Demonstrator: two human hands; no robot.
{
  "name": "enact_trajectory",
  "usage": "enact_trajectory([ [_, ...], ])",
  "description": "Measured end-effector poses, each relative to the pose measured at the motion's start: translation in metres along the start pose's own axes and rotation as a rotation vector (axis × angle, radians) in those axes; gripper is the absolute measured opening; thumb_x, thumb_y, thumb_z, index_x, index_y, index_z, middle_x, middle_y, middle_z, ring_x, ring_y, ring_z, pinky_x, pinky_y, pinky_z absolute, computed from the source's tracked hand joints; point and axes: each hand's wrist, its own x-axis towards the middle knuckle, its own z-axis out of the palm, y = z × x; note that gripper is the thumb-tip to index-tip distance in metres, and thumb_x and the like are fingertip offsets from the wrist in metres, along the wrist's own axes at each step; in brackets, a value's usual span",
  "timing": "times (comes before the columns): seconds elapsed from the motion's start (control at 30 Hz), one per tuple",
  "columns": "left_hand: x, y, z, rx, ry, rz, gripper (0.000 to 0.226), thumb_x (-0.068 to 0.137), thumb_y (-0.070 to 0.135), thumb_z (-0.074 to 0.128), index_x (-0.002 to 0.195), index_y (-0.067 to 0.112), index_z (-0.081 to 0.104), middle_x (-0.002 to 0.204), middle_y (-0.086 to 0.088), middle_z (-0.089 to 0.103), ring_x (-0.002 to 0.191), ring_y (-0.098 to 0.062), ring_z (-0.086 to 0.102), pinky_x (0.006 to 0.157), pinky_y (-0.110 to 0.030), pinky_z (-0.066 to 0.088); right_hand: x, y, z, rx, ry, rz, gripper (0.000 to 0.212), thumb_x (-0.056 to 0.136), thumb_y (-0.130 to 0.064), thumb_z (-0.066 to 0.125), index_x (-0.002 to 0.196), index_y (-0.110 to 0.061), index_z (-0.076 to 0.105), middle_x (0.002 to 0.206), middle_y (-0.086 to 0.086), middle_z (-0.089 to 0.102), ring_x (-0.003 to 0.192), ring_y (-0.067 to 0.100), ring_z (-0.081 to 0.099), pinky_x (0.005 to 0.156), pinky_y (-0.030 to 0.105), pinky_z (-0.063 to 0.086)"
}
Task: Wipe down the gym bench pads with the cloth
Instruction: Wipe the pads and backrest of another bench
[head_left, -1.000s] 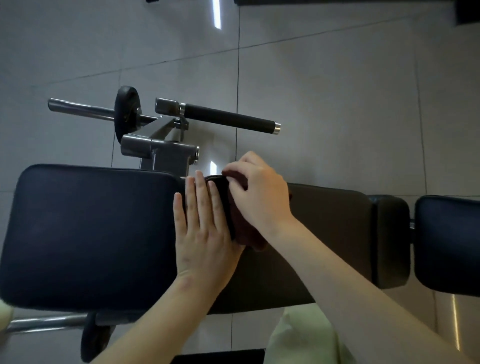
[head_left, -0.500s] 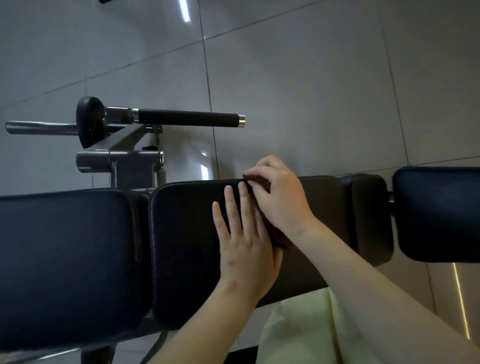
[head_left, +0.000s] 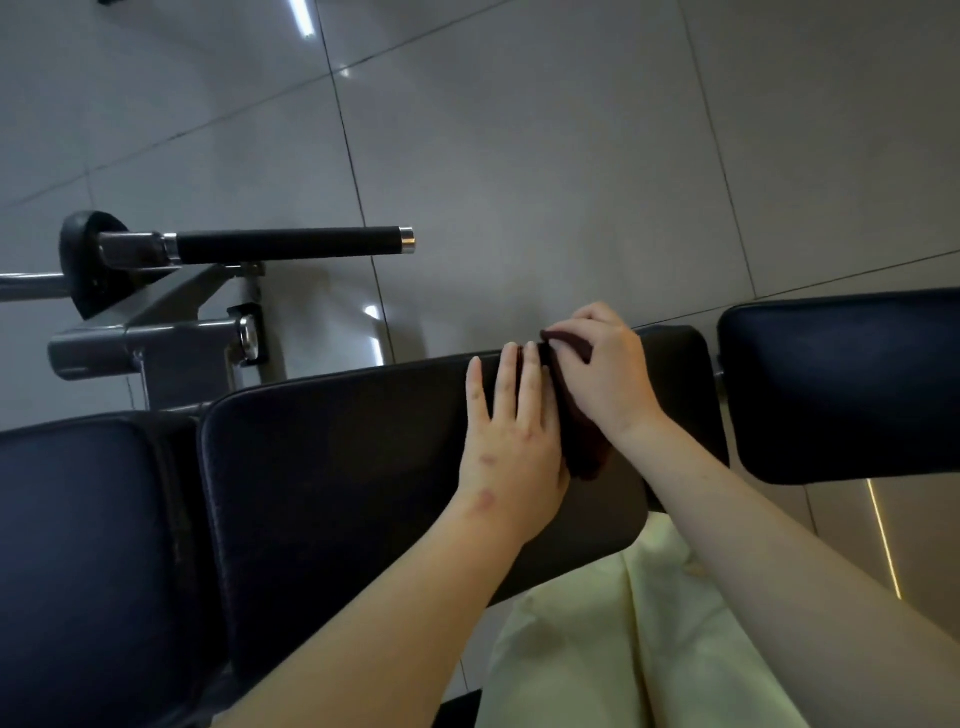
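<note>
Head: hands (head_left: 511, 447) (head_left: 605, 374) with cloth (head_left: 587, 452) on pad (head_left: 337, 467)

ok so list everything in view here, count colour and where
bench pads: three, black, in a row left to right
cloth: one, dark maroon, on the middle pad towards its right end
handle: one, black grip with silver tip, upper left
metal frame: one, grey, below the handle
floor: grey tiles, behind everything
garment: one, pale yellow, bottom centre
left hand: one, flat on the middle pad beside the cloth
right hand: one, gripping the cloth at the pad's far edge
</note>
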Motion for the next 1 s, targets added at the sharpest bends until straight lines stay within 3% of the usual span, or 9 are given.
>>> enact_trajectory([
  [0.13,-0.002,-0.004,-0.001,0.059,-0.044,0.081,0.077,0.102,0.047,0.03,0.155,0.008,-0.01,0.162,-0.015,-0.02,0.146,-0.042,-0.021,0.109,-0.064,-0.017,-0.002,0.005,-0.002,-0.01,0.044,0.045,0.017,0.095,-0.008,0.061,0.105,-0.004,0.073,0.1,0.003,0.061,0.09,0.008,0.054,0.081,0.002,0.037],
  [0.27,-0.005,-0.016,-0.002,0.112,-0.063,0.153,0.075,0.103,0.048,0.029,0.155,0.011,-0.011,0.161,-0.015,-0.021,0.147,-0.04,-0.02,0.109,-0.061,-0.018,0.0,0.016,-0.009,-0.049,0.11,0.152,0.016,0.094,-0.005,0.062,0.104,-0.002,0.073,0.103,0.009,0.064,0.098,0.019,0.061,0.089,0.015,0.038],
  [0.5,-0.02,-0.021,0.002,0.145,-0.054,0.156,0.07,0.105,0.044,0.029,0.155,0.012,-0.008,0.162,-0.013,-0.02,0.149,-0.034,-0.017,0.113,-0.055,-0.015,0.006,0.001,0.0,-0.101,0.129,0.296,0.02,0.096,-0.008,0.056,0.107,-0.002,0.072,0.114,0.013,0.063,0.108,0.024,0.059,0.085,0.014,0.032],
  [0.67,-0.056,-0.042,-0.001,0.113,-0.031,0.141,0.064,0.106,0.039,0.026,0.156,0.015,-0.005,0.163,-0.01,-0.018,0.15,-0.027,-0.017,0.117,-0.05,-0.012,0.002,-0.043,0.021,-0.134,0.023,0.186,0.021,0.096,-0.008,0.055,0.106,-0.002,0.072,0.113,0.013,0.063,0.108,0.025,0.058,0.083,0.014,0.03],
  [0.83,-0.101,-0.074,-0.009,0.12,-0.005,0.072,0.062,0.107,0.037,0.025,0.156,0.016,-0.005,0.162,-0.01,-0.019,0.15,-0.026,-0.017,0.116,-0.053,-0.013,-0.013,-0.104,0.041,-0.081,-0.06,0.077,0.02,0.097,-0.009,0.055,0.109,-0.005,0.071,0.113,0.009,0.061,0.094,0.007,0.047,0.078,0.008,0.028],
  [1.0,-0.16,-0.119,-0.004,0.115,0.093,-0.022,0.063,0.105,0.04,0.029,0.156,0.017,0.001,0.163,-0.014,-0.013,0.151,-0.028,-0.01,0.115,-0.053,-0.014,-0.037,-0.169,0.069,0.014,-0.082,-0.062,0.019,0.097,-0.009,0.055,0.108,-0.006,0.07,0.108,0.004,0.059,0.094,0.005,0.048,0.077,0.006,0.032],
])
